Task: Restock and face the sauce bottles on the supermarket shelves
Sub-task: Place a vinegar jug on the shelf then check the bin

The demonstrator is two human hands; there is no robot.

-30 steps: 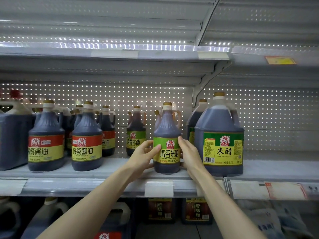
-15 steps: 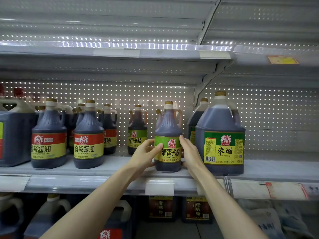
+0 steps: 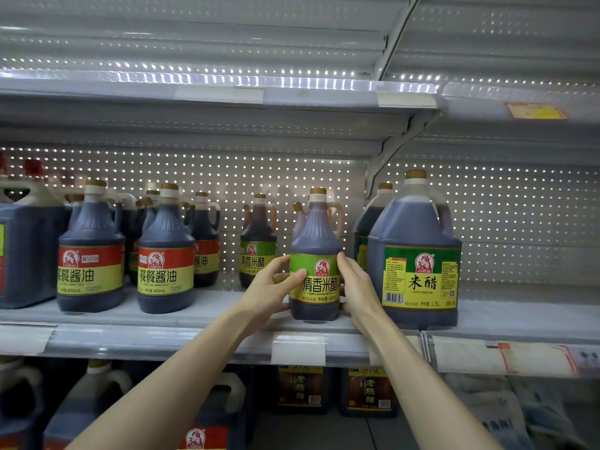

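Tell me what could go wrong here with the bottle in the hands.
1. The bottle stands near the front edge of the shelf; pulled forward, it might tip off.
2. The right hand sits in the narrow gap beside the jug; turning the bottle could bump the jug.

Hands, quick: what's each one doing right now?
Left hand: grips the green-label vinegar bottle, thumb on its label.
Right hand: holds the same bottle's right side.
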